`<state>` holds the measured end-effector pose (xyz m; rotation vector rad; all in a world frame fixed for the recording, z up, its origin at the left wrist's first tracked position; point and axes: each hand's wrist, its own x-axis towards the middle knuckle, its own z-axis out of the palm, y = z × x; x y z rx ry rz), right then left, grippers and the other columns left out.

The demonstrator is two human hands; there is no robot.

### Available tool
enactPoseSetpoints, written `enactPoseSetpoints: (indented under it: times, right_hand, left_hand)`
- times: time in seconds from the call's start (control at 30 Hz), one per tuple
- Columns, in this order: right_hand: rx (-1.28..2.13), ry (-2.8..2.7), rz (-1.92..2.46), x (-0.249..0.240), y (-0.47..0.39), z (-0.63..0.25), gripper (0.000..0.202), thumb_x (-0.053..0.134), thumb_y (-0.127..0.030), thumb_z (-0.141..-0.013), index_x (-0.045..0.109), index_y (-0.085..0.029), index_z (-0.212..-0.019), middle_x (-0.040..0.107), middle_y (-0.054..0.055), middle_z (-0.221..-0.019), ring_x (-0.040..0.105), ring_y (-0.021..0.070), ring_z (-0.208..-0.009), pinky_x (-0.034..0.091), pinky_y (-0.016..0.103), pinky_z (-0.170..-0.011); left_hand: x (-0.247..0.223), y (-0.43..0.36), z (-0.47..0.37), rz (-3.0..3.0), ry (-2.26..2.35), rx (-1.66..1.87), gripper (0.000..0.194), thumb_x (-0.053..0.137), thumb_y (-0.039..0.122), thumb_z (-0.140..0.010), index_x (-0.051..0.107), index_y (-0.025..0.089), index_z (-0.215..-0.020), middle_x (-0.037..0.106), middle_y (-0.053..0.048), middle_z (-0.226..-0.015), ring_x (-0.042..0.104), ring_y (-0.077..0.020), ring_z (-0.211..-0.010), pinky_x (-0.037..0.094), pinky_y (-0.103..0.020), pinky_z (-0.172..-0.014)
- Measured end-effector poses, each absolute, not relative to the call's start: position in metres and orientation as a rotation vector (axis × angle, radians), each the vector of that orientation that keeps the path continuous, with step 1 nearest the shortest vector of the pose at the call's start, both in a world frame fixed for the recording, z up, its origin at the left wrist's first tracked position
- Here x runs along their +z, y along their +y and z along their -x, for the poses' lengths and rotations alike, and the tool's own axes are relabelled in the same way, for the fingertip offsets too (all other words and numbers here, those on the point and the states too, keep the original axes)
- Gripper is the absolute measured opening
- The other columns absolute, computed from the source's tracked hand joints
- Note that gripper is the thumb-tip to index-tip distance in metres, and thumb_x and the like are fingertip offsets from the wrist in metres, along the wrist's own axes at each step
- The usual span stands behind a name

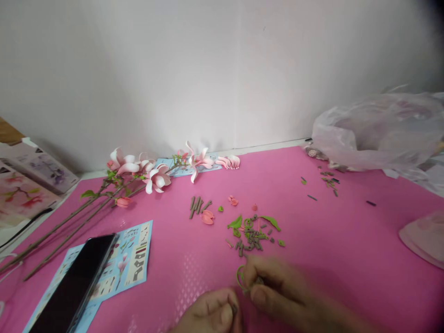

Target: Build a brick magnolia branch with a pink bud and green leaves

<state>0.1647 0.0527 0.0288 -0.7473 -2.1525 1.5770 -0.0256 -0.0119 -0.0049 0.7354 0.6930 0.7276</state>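
At the bottom centre, my left hand (210, 312) is closed, with a small dark piece (234, 309) at its thumb and fingertip. Just to the right, my right hand (277, 289), slightly blurred, pinches a small brown piece (258, 280). A thin green curved piece (239, 277) shows beside its fingertips; I cannot tell whether it is joined to the brown one. Beyond my hands lies a loose pile of brown stem pieces (255, 240) with green leaf pieces (236, 223). Several brown sticks (196, 206) and a pink bud (207, 217) sit farther left.
Artificial magnolia branches (120, 185) lie at the left on a pink mat (173, 249). A phone (76, 282) rests on a blue instruction sheet (140, 259). Pink petals (229, 162) stand at the back. Small parts (328, 180) and a plastic bag (378, 129) are at the right; boxes (27, 185) stand far left.
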Motion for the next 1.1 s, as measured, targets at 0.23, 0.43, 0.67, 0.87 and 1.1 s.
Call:
enactPoseSetpoints:
  times: [0.23, 0.43, 0.67, 0.87, 1.1]
  right_hand:
    - [1.525, -2.253, 0.873, 0.035, 0.056, -0.159, 0.034, 0.031, -0.038, -0.095, 0.048, -0.019, -0.072, 0.053, 0.0, -0.069, 0.05, 0.0124, -0.064, 0.042, 0.024, -0.06]
    - [1.298, -2.468, 0.843, 0.029, 0.055, -0.158, 0.032, 0.028, -0.033, -0.095, 0.046, -0.019, -0.074, 0.054, 0.0, -0.071, 0.049, 0.0129, -0.064, 0.038, 0.024, -0.056]
    - [1.037, -2.596, 0.831, 0.027, 0.053, -0.159, 0.024, 0.033, -0.023, -0.092, 0.049, -0.018, -0.075, 0.056, 0.001, -0.071, 0.049, 0.0135, -0.063, 0.036, 0.025, -0.058]
    - [0.795, -2.701, 0.753, 0.016, 0.052, -0.161, 0.029, 0.032, -0.028, -0.096, 0.051, -0.018, -0.076, 0.056, 0.003, -0.073, 0.048, 0.0149, -0.065, 0.038, 0.027, -0.061]
    - [0.592, -2.732, 0.647, 0.006, 0.046, -0.159, 0.038, 0.022, -0.028, -0.098, 0.055, -0.019, -0.08, 0.059, 0.003, -0.07, 0.049, 0.0152, -0.059, 0.039, 0.027, -0.055]
  left_hand:
    - [-0.015, -0.014, 0.022, -0.766, 0.717, 0.83, 0.044, 0.059, 0.06, -0.074, 0.054, 0.016, -0.07, 0.033, 0.007, -0.05, 0.023, -0.0066, -0.042, 0.014, -0.024, -0.044]
    - [-0.019, -0.017, 0.019, -0.847, 0.815, 0.893, 0.04, 0.061, 0.056, -0.075, 0.049, 0.018, -0.071, 0.033, 0.009, -0.051, 0.022, -0.0048, -0.041, 0.014, -0.022, -0.043]
    - [-0.019, -0.017, 0.02, -1.096, 1.014, 0.908, 0.041, 0.054, 0.058, -0.078, 0.044, 0.019, -0.068, 0.031, 0.007, -0.057, 0.024, -0.0084, -0.051, 0.016, -0.025, -0.048]
    - [-0.019, -0.018, 0.023, -1.307, 1.12, 0.802, 0.033, 0.045, 0.051, -0.085, 0.046, 0.02, -0.074, 0.029, 0.006, -0.057, 0.027, -0.0111, -0.053, 0.021, -0.025, -0.05]
    - [-0.026, -0.019, 0.022, -1.455, 1.181, 0.783, 0.027, 0.042, 0.042, -0.088, 0.04, 0.02, -0.072, 0.033, 0.005, -0.06, 0.032, -0.0121, -0.057, 0.025, -0.025, -0.052]
